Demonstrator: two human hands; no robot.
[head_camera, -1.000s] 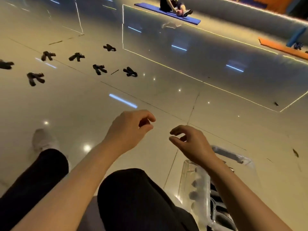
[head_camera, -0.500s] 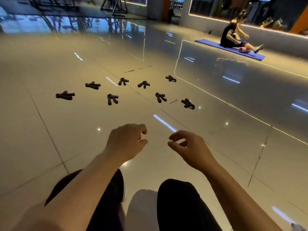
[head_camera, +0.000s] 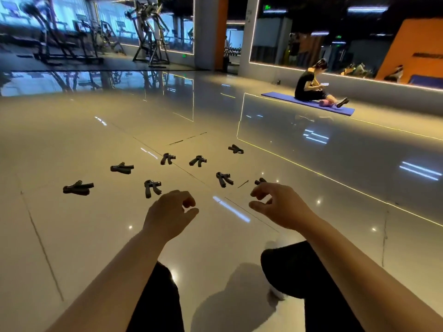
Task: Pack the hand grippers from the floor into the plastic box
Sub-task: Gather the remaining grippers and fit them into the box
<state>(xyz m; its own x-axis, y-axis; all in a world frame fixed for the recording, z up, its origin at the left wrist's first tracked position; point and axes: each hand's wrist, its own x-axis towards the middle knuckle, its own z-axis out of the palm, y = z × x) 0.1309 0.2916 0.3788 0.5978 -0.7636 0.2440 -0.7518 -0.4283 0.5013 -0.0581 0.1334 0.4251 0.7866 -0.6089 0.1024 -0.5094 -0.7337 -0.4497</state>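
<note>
Black hand grippers [head_camera: 152, 188] scattered on floor [head_camera: 72, 236] | left hand [head_camera: 167, 216], right hand [head_camera: 279, 207] loosely curled, empty | person on blue mat [head_camera: 287, 98]

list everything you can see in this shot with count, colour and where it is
hand grippers: 8, black, scattered on the floor ahead; rightmost one partly hidden behind the right hand
floor: 1, glossy beige tiles
exercise mat: 1, blue, far right
seated person: 1, dark clothes, on the mat
gym machines: several, dark, far left background
plastic box: not in view
legs: 2, black trousers, bottom
left hand: loosely curled, holds nothing
right hand: loosely curled, holds nothing
</note>
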